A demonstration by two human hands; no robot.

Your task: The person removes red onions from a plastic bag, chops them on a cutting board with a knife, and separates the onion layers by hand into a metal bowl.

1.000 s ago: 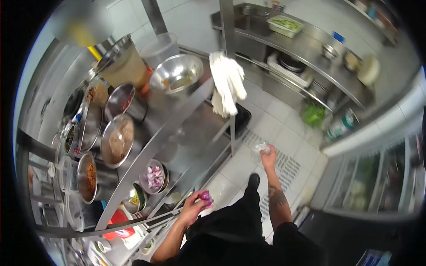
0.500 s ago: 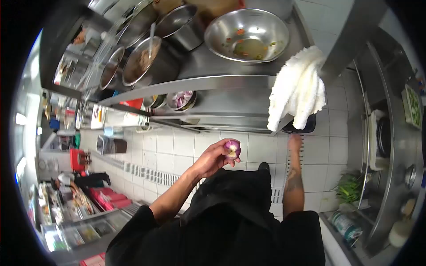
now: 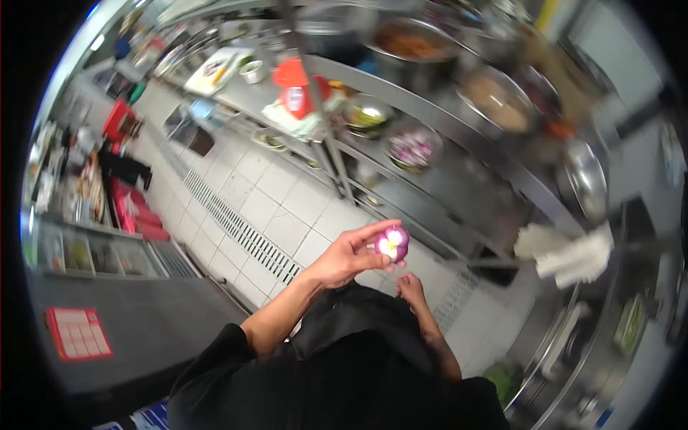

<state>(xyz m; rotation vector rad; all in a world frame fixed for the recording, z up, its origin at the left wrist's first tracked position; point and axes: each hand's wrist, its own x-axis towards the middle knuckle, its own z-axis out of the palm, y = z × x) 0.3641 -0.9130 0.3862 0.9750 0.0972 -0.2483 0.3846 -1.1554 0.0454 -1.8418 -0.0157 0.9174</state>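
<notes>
A purple onion with a pale cut end (image 3: 392, 244) is held between the thumb and fingers of my left hand (image 3: 351, 254), in front of my body. My right hand (image 3: 411, 288) hangs lower and a little to the right, its fingers curled; anything inside them is too small to make out. Beyond the hands, a metal bowl of cut purple onion pieces (image 3: 413, 147) rests on the lower steel shelf. A bowl with green and yellow pieces (image 3: 367, 115) stands to its left.
A steel shelf edge (image 3: 459, 129) runs diagonally ahead, with pots above it. White cloths (image 3: 570, 254) hang at its right end. A dark counter (image 3: 143, 301) lies at left. Another person in dark trousers (image 3: 125, 168) is far left. A floor drain (image 3: 229, 226) crosses the tiles.
The view has swung towards the left side of the kitchen. The onion stays in my left hand. My right hand, which held something clear a second ago, has come closer to the left one.
</notes>
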